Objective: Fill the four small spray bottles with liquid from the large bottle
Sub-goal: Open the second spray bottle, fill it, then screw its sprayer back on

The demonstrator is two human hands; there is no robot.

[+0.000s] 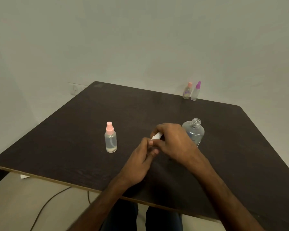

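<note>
right hand (173,140) around a white cap (156,136), left hand (140,162) close beneath it

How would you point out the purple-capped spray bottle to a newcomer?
On the dark table, look to the far edge, right of centre, where two small bottles stand together. The purple-capped spray bottle is the right-hand one; its neighbour wears pink.

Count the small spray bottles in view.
3 visible: near pink-capped bottle, left of the left hand; far pink-capped bottle and purple-capped bottle at the far table edge. A fourth may be hidden under the right hand, where something white shows.
</note>
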